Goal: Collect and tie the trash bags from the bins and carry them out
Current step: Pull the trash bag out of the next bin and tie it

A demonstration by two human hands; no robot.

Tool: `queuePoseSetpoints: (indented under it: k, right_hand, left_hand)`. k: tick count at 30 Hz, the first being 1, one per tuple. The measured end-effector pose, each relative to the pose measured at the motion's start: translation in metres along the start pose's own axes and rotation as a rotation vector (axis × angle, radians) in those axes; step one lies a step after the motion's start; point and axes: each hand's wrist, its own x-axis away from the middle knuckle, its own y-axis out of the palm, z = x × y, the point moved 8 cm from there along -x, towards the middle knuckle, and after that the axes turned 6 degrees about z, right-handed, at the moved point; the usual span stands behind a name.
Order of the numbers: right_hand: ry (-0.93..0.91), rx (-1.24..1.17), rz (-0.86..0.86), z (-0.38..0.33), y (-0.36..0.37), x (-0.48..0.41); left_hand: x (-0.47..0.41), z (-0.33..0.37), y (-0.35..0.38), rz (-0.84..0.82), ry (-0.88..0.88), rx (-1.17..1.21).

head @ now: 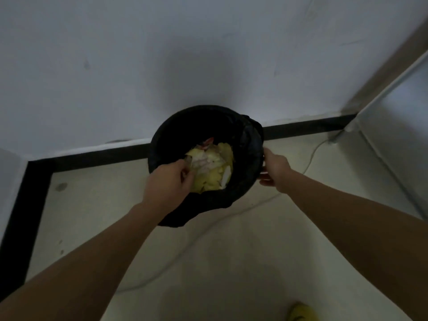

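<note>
Head view: your left hand [169,181] pinches the rim of the black trash bag [208,126], your right hand [275,170] curls round its opposite edge; yellow scraps [213,172] lie between both grips.

The black trash bag [245,140] stands on the pale floor [92,216], close to the white wall [115,66], with its mouth open and round. Inside lie yellowish peels [208,181], white scraps and something red. A loose fold hangs over the near side. The left hand [166,181] grips the near-left rim, and the right hand [275,170] grips the right rim.
</note>
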Motion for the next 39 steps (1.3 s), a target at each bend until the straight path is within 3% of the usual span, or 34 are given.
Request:
queuePoseSetpoints:
  k: [7,14,19,24,28,31,36,39]
  right_hand:
    - [-0.150,0.009,-0.165,-0.018,0.030,-0.058]
    - [-0.353,0.212,0.018,-0.072,0.000,-0.018]
    - [-0.467,0.168,0.083,-0.097,-0.003,0.000]
    - [-0.452,-0.133,0.007,-0.123,-0.003,0.022]
    - [-0.379,-0.318,-0.106,-0.132,0.002,0.035]
    - [-0.384,-0.344,-0.112,-0.138,-0.003,0.035]
    - [-0.387,-0.111,-0.074,-0.129,-0.016,0.022]
    - [-0.404,0.015,-0.103,-0.125,-0.013,0.020]
  left_hand:
    - [-0.021,-0.002,0.025,0.170,0.333,-0.008]
    - [-0.005,0.016,0.018,0.195,0.491,0.035]
    - [0.029,0.034,0.024,0.191,0.691,-0.114]
    - [0.046,0.044,0.032,0.274,0.889,-0.353]
    - [0.049,0.047,0.040,0.243,0.907,-0.444]
    - [0.049,0.040,0.035,0.166,0.894,-0.384]
    - [0.039,0.014,0.010,-0.025,0.513,-0.023]
    - [0.025,-0.017,-0.016,0.052,0.245,0.192]
